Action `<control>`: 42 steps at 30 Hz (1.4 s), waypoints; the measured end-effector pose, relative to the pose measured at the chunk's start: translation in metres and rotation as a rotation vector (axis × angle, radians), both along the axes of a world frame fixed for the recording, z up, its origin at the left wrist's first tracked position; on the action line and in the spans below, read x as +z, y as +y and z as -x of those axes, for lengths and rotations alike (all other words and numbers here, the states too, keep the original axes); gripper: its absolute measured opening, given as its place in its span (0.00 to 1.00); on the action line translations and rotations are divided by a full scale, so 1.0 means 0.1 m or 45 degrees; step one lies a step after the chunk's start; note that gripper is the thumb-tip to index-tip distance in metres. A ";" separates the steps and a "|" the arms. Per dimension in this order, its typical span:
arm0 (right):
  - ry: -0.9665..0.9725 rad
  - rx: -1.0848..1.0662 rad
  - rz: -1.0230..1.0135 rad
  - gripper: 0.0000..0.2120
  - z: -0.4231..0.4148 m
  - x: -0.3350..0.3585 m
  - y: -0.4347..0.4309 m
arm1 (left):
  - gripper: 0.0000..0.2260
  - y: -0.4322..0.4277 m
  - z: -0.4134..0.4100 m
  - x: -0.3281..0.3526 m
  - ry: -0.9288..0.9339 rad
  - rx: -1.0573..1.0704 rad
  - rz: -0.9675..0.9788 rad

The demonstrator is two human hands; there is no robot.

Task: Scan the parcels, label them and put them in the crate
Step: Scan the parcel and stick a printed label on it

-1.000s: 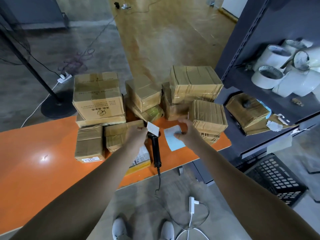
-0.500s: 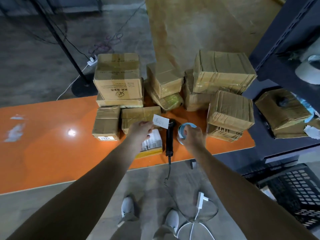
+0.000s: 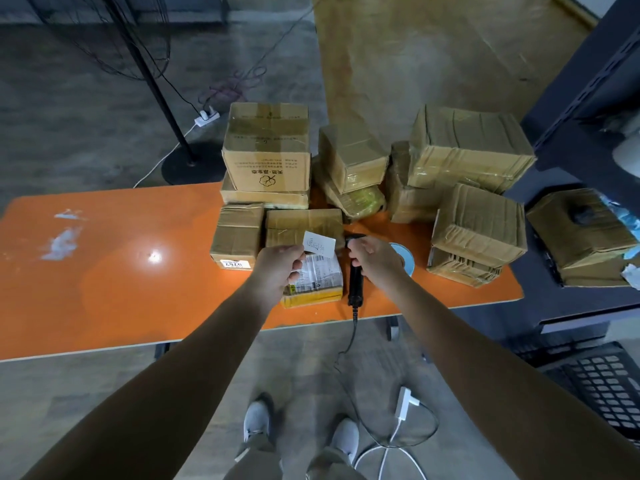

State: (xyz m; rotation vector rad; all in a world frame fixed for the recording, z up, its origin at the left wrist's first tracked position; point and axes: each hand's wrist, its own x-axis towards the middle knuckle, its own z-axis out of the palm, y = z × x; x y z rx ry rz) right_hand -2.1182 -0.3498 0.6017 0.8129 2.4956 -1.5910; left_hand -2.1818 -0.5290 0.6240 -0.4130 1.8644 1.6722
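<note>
Your right grip (image 3: 375, 259) has left the blue label roll (image 3: 408, 261) and slid left across the bench (image 3: 104, 271). It now sits over the head of the black barcode scanner (image 3: 356, 285), fingers curled down towards it. Whether those fingers actually clasp the scanner or only hover at it, you cannot tell from this angle. The roll lies flat on the bench just right of that hand, let go.

Your left grip (image 3: 280, 268) has barely shifted. It still pinches the white handwritten label (image 3: 319, 244) between thumb and forefinger, holding it above the small waybill parcel (image 3: 320, 282). That parcel lies flat at the near edge of the bench, just left of the scanner.

For the task, this looks like the end of the peeling. The label is free of its roll and ready, and you seem to be turning to the scan-and-stick step for this one parcel. The label is not yet on it, and the parcel is not yet in the black crate (image 3: 595, 386), which stands on the floor down to your right, well apart from the bench. The taped cardboard parcels (image 3: 478, 223) stacked along the back of the bench wait their turn.

Mind the free label while your other hand works: it could easily fold over or catch on your fingers.
</note>
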 end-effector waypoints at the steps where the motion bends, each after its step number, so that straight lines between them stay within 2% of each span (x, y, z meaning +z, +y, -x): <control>1: -0.016 -0.018 0.170 0.13 0.02 0.04 -0.06 | 0.06 -0.02 0.00 0.00 -0.007 0.000 -0.004; 4: -0.015 -0.059 0.331 0.06 0.08 0.09 -0.21 | 0.06 -0.08 0.00 0.00 -0.033 -0.004 -0.013; 8: -0.020 -0.166 0.468 0.02 0.08 0.07 -0.31 | 0.08 -0.10 -0.01 -0.02 -0.071 -0.020 -0.056; 13: -0.046 -0.319 0.542 0.02 0.07 0.05 -0.36 | 0.07 -0.10 -0.07 -0.08 -0.109 -0.050 -0.073; 14: -0.053 -0.309 0.478 0.03 0.07 0.04 -0.36 | 0.07 -0.12 -0.08 -0.09 -0.125 -0.052 -0.062; 18: -0.049 -0.177 -0.040 0.04 0.04 -0.04 -0.34 | 0.03 -0.15 -0.13 -0.16 -0.230 -0.117 0.072; 20: -0.045 -0.120 -0.198 0.05 0.02 -0.10 -0.35 | 0.05 -0.16 -0.16 -0.18 -0.281 -0.141 0.105; 25: -0.071 -0.041 -0.372 0.09 -0.01 -0.21 -0.38 | 0.09 -0.16 -0.18 -0.23 -0.299 -0.170 0.140; 31: -0.079 -0.048 -0.425 0.08 0.02 -0.24 -0.39 | 0.08 -0.11 -0.17 -0.27 -0.222 -0.194 0.185; 38: -0.074 -0.056 -0.450 0.06 0.00 -0.31 -0.40 | 0.04 -0.07 -0.16 -0.38 0.016 -0.441 0.443; 41: -0.064 -0.064 -0.448 0.06 0.00 -0.31 -0.40 | 0.05 -0.11 -0.21 -0.40 0.440 -0.682 0.694; 42: -0.064 -0.066 -0.435 0.06 0.00 -0.31 -0.40 | 0.10 -0.13 -0.24 -0.42 0.609 -0.783 0.796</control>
